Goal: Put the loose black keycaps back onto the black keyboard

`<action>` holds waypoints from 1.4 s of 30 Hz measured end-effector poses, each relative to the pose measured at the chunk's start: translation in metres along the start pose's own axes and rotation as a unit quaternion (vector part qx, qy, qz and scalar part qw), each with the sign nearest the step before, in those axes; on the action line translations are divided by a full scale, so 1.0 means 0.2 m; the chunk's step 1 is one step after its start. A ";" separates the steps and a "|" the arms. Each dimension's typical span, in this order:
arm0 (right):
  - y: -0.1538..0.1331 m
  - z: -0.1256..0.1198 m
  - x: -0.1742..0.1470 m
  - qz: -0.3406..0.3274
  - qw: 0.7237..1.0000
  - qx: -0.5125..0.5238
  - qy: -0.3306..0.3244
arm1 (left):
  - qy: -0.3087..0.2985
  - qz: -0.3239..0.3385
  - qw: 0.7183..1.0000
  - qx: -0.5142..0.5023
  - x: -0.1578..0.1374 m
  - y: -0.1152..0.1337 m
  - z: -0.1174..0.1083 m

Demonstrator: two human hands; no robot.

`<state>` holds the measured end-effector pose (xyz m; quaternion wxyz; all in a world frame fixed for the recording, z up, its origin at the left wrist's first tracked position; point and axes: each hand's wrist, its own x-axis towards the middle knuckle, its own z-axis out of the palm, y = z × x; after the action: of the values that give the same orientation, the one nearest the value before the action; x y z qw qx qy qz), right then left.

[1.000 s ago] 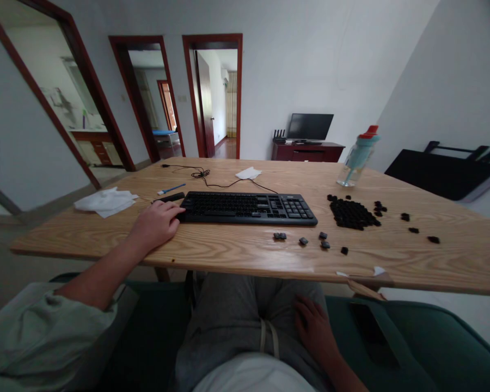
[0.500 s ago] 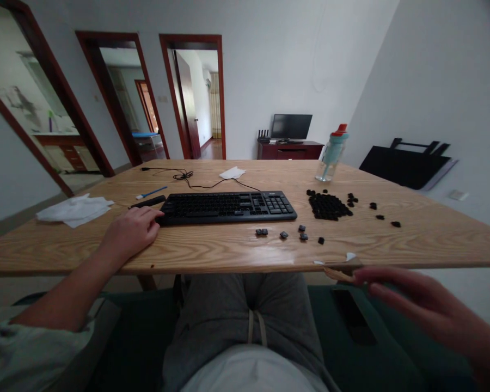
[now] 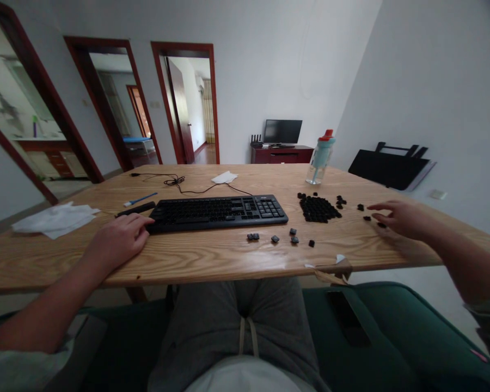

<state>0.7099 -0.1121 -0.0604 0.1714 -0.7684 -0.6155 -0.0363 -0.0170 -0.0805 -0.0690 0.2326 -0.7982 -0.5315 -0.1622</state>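
Observation:
My left hand (image 3: 120, 239) lies on the wooden table (image 3: 212, 256) with its fingers loosely bent and their tips against the left end of a black keyboard (image 3: 218, 211). My right hand (image 3: 404, 218) reaches over the table's right side with index finger and thumb apart. Its thumb is close to a loose black keycap (image 3: 381, 224); whether they touch I cannot tell. Another keycap (image 3: 367, 218) lies just left of it. A dense patch of black keycaps (image 3: 318, 209) sits right of the keyboard. Several more keycaps (image 3: 275, 239) lie in front of the keyboard.
A water bottle (image 3: 320, 158) stands behind the keycaps. White tissues (image 3: 55, 219), a blue-handled brush (image 3: 141, 200) and a dark bar-shaped object (image 3: 136, 209) lie left. Brown paper (image 3: 332, 272) hangs at the front edge. A phone (image 3: 348, 318) lies on the green seat (image 3: 392, 305).
My right hand has moved from the brown paper at the table's front edge up and over to the loose keycaps on the right. My left hand stays by the keyboard. The view has shifted slightly.

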 end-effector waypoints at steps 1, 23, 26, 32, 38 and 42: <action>-0.02 0.00 0.03 0.000 1.000 0.003 -0.021 | 0.000 0.001 1.000 -0.006 0.00 0.00 0.00; -0.80 0.03 0.17 -0.100 0.903 0.402 -0.113 | 0.087 0.023 0.992 -0.090 0.08 0.03 -0.05; -1.10 0.00 0.06 -0.148 0.791 0.563 -0.188 | 0.122 0.007 0.984 -0.133 0.20 0.04 -0.11; -1.43 0.04 0.03 -0.241 0.618 0.661 -0.351 | 0.184 -0.087 0.953 -0.226 0.49 0.05 -0.10; -1.46 0.13 0.07 -0.258 0.558 0.684 -0.394 | 0.160 -0.158 0.930 -0.289 0.58 0.01 0.06; -1.41 0.15 0.07 -0.229 0.567 0.697 -0.374 | 0.141 -0.213 0.918 -0.302 0.55 -0.05 0.11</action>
<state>0.4378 -0.0372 -0.0220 0.3943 -0.1893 -0.6142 0.6569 0.0173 0.0195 -0.0290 0.0130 -0.6672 -0.5762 -0.4718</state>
